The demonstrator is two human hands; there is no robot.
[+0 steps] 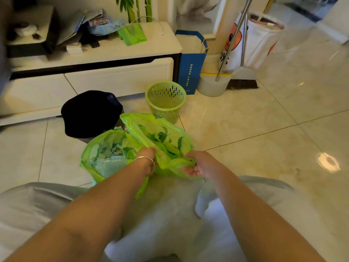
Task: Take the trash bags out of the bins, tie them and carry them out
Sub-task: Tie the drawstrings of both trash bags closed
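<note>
Two translucent green trash bags lie on the tiled floor in front of my knees. The right trash bag [160, 137] holds green leaves, and both hands pinch its gathered rim: my left hand [147, 157], with a silver bangle on the wrist, and my right hand [198, 164]. The left trash bag [107, 154] stands open beside them with leaves and pale scraps inside. Behind the bags are a slotted green bin [166, 101] with no bag in it and a bin lined with a black bag [90, 112].
A low white cabinet [113, 78] runs along the back, with clutter and a green packet on top. To its right stand a blue paper bag [190, 72], a white bucket [213, 86], a broom [243, 80] and a white printed sack [258, 40]. Glossy tiles extend rightward.
</note>
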